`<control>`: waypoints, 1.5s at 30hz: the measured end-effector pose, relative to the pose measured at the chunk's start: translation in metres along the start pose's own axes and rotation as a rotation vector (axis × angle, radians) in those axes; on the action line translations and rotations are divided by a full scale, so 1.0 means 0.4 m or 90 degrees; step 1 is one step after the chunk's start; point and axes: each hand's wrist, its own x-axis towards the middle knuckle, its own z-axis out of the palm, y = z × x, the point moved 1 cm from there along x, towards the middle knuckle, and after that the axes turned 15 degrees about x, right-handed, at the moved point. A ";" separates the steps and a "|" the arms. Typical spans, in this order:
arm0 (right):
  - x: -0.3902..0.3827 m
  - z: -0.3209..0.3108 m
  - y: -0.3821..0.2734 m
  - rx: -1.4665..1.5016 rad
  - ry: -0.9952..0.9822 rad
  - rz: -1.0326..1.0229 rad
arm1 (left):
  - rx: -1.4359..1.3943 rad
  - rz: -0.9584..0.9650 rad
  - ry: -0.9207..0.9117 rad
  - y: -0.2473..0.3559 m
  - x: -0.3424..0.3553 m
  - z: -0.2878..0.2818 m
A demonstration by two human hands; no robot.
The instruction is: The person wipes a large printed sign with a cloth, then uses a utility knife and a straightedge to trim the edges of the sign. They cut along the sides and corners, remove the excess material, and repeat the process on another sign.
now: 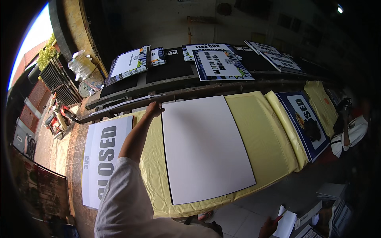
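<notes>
White board [206, 148] lies flat on the yellow cloth [262, 131]. Left hand [152, 109] grips its far corner, fingers curled. Right hand [270, 227] holds white paper [286, 224] low down.

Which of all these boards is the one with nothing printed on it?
The big white board in the middle of the yellow-covered table. The left hand touches its far corner; the others carry lettering.

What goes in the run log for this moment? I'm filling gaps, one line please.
left hand: on far corner of blank white board | right hand: holds white paper | surface: yellow cloth
</notes>
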 end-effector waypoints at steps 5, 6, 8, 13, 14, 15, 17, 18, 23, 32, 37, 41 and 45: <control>0.006 -0.061 0.057 0.365 0.022 0.309 | 0.078 0.063 -0.027 0.060 0.106 0.063; 0.009 -0.041 0.034 0.304 0.015 0.303 | 0.055 0.061 -0.051 0.046 0.123 0.063; 0.004 0.012 -0.041 0.143 0.013 0.212 | 0.000 0.075 0.002 0.038 0.136 0.079; -0.001 0.083 -0.117 -0.079 0.045 0.091 | 0.034 0.098 0.001 0.037 0.174 0.079; 0.007 0.083 -0.116 -0.088 0.046 0.092 | 0.037 0.103 -0.013 0.042 0.178 0.078; 0.011 0.098 -0.129 -0.092 0.041 0.095 | 0.046 0.104 -0.024 0.039 0.179 0.066; 0.008 0.130 -0.155 -0.067 0.042 0.109 | 0.015 0.148 -0.034 0.010 0.208 0.051; 0.000 0.154 -0.206 -0.045 0.044 0.120 | 0.010 0.165 -0.068 -0.001 0.206 0.050; 0.006 0.143 -0.109 -0.063 0.018 0.099 | 0.052 0.167 -0.129 0.053 0.209 0.070; 0.024 0.192 -0.153 -0.028 -0.008 0.100 | 0.046 0.149 -0.177 -0.019 0.219 0.014; 0.035 0.205 -0.184 -0.012 -0.011 0.103 | -0.127 0.121 -0.301 -0.010 0.142 -0.163; 0.067 0.187 -0.178 -0.003 -0.028 0.058 | -0.342 0.146 -0.362 -0.067 0.114 -0.276; 0.153 0.172 -0.117 -0.014 -0.069 0.026 | -0.376 0.078 -0.152 -0.252 0.059 -0.396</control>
